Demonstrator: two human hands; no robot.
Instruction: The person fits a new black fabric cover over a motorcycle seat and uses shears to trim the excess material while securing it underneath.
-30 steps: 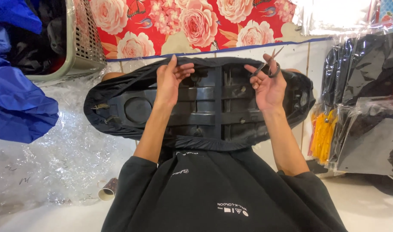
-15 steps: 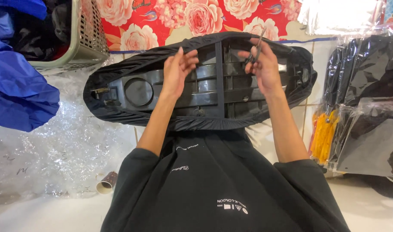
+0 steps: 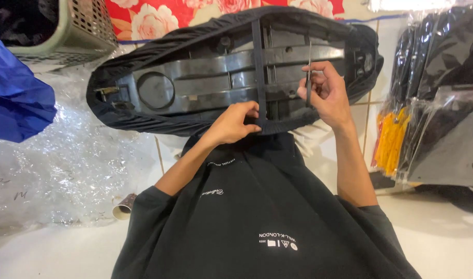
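An upturned black motorcycle seat [image 3: 195,72] lies in front of me, its plastic underside up and a black cover pulled round the rim. A black strap [image 3: 257,62] runs across the underside from the far edge to the near one. My left hand [image 3: 231,124] pinches the strap's near end at the seat's near edge. My right hand [image 3: 324,95] hovers over the underside just right of the strap, closed on thin metal scissors [image 3: 308,77] that point away from me. My black shirt [image 3: 257,217] fills the lower frame.
A perforated basket [image 3: 66,31] and a blue bag [image 3: 14,93] are at the far left. Crumpled clear plastic sheeting [image 3: 66,165] and a cardboard roll core [image 3: 123,206] lie on the floor. Black and yellow packaged goods [image 3: 443,103] hang at the right. Red floral cloth [image 3: 169,15] lies beyond the seat.
Both hands have come from the seat's far edge toward me. My left hand now grips the strap's near end, and my right hand has lowered the scissors beside the strap.
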